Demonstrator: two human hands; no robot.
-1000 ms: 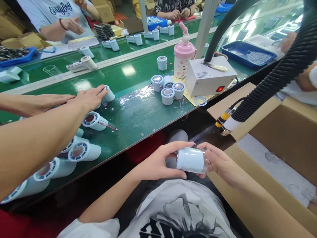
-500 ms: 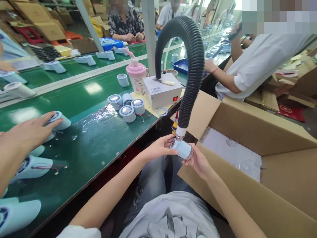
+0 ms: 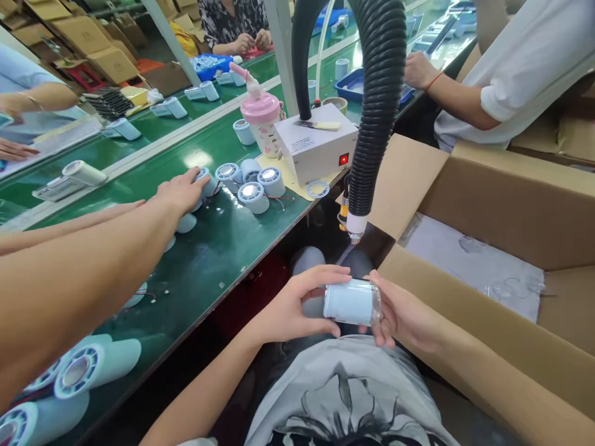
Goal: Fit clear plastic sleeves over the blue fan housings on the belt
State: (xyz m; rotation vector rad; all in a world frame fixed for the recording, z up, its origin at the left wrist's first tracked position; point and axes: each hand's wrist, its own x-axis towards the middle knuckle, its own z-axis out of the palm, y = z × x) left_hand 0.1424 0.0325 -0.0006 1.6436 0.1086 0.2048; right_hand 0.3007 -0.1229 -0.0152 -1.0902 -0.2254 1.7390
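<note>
A light-blue cylinder [image 3: 351,302] with a clear rim at its right end lies sideways between my hands, above my lap. My left hand [image 3: 302,303] grips its left end, thumb below and fingers on top. Wrapped round the clear end is my right hand [image 3: 395,310]. Above the cylinder, apart from it, hangs the metal-tipped nozzle [image 3: 356,235] of a black ribbed hose [image 3: 379,118]. Several blue cylinders with wires, among them one [image 3: 253,197] near the bench edge, stand to the upper left.
An open cardboard box [image 3: 511,210] is on the right. On the green bench [image 3: 209,260] are a white box [image 3: 320,145] with a lit red switch and a pink cup [image 3: 261,118]. Another person's hand [image 3: 181,189] reaches over the bench from the left. More people sit beyond.
The cylinder in my hands has come down away from the nozzle and now lies level. The other person's hand has moved right along the bench to the group of cylinders. The view has shifted.
</note>
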